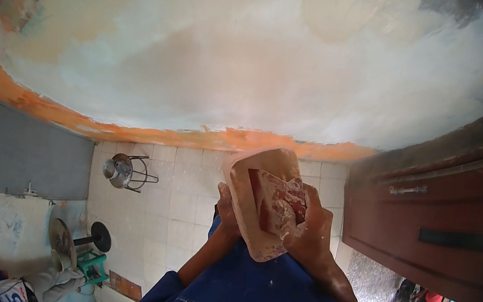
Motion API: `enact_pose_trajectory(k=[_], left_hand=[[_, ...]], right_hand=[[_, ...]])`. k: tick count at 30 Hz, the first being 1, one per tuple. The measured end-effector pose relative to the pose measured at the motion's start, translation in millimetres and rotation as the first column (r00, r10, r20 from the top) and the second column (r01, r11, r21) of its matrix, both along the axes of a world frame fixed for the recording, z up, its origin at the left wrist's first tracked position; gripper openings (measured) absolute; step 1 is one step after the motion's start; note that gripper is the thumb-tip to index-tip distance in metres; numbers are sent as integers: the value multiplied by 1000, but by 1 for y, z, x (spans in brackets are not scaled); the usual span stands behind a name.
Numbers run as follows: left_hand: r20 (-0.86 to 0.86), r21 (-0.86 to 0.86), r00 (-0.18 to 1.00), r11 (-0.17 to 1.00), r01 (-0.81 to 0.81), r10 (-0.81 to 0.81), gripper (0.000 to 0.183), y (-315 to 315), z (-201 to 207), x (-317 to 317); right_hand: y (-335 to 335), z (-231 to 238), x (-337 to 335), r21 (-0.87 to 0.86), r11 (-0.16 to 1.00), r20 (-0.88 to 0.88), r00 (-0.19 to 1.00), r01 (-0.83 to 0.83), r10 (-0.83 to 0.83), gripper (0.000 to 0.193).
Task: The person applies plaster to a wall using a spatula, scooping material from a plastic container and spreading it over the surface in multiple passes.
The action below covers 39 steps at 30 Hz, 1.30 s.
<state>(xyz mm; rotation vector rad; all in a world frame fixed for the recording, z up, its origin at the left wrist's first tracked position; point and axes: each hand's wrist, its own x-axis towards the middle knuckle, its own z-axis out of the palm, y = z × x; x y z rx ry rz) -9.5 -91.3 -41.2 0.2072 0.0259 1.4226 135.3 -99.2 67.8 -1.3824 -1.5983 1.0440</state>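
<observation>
Plastering float (259,200), pale and plaster-smeared, is held tilted at chest height in front of the skimmed wall (235,63). Left hand (226,214) props its lower edge from beneath; right hand (307,231) has its fingers closed over the red handle block, steadying the face. Open room lies left of the fingers above the tiled floor (178,204); a brown door (430,214) stands close on the right.

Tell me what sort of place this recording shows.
Probably a house under renovation or wall finishing. A patchy, freshly skimmed wall with an orange band fills the view, both hands hold a plaster-smeared board, and tools and sacks lie on the tiled floor.
</observation>
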Motion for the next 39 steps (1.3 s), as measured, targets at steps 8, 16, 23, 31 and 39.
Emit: enact_pose_trajectory(k=[8,16,23,31,39], left_hand=[[-323,-26,942,994,-105,91,57,0,-5,-3],[-329,-289,943,947,-143,42,50,3,22,4],[-194,-124,981,992,-37,12,47,0,16,5],[-552,-275,832,953,-125,-50,78,0,12,-2],[-115,-214,993,976,-31,6,65,-5,-28,-5]], right_hand=[[-5,-27,-10,163,984,62,995,70,-81,47],[6,-21,-15,75,989,-47,991,127,-124,52],[11,-15,-24,53,998,50,998,38,-40,55],[10,-17,-20,-63,998,-139,990,29,-37,41],[16,-1,10,-150,978,-366,910,147,-193,26]])
